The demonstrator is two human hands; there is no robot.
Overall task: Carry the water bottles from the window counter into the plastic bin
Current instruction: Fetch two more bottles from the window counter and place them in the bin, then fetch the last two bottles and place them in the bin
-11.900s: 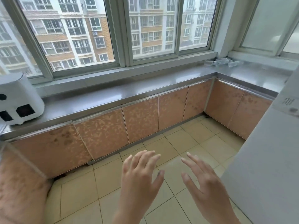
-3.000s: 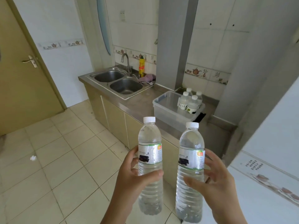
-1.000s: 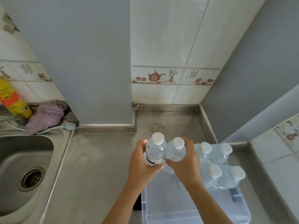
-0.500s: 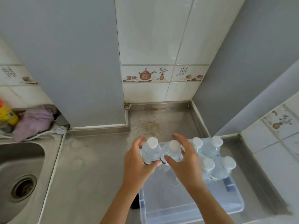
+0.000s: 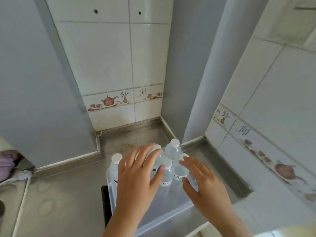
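Several clear water bottles with white caps stand upright, crowded together at the far end of a clear plastic bin on the steel counter. My left hand hovers above them with fingers spread, covering part of the bottles and holding nothing. My right hand is also spread and empty, just right of the bottles, over the bin. One bottle stands at the bin's left wall, beside my left hand.
The steel counter runs left toward a sink edge, where a purple cloth lies. Grey panels and tiled walls close in behind and to the right of the bin. A dark object sits against the bin's left side.
Both hands have let go of the two bottles they were lowering, which now stand in the bin. The hands have opened and lifted slightly; the view has tilted up and right.
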